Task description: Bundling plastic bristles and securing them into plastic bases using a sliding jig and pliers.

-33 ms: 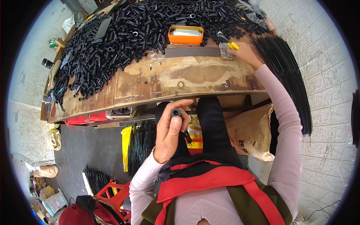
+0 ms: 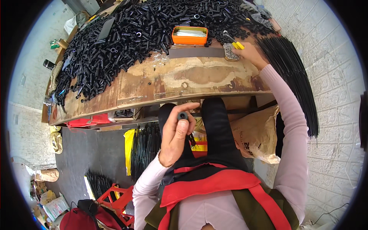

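Note:
My left hand [image 2: 174, 140] is raised in front of my lap, its fingers curled around a short black tube [image 2: 183, 115]. The tube's round open end faces up, with my thumb pressed against it. Below the fingers hang some thin black strands [image 2: 192, 141]; whether they join the tube is hidden. At the bench's right side my right hand [image 2: 251, 53] is closed on yellow-handled pliers [image 2: 237, 45], whose metal head points to the far left. Beneath the pliers stands a small clear box [image 2: 230, 53] of tiny metal pieces.
A large heap of black tubes [image 2: 126, 42] covers the back and left of the wooden bench [image 2: 153, 80]. An orange box [image 2: 189, 40] of pale thin sticks stands near a grey strip [image 2: 197, 52]. Long black rods [image 2: 287, 65] overhang the right edge. A brown sack [image 2: 257, 132] stands below.
My left hand has shifted slightly to the right with the black tube. My right hand and the pliers have hardly moved.

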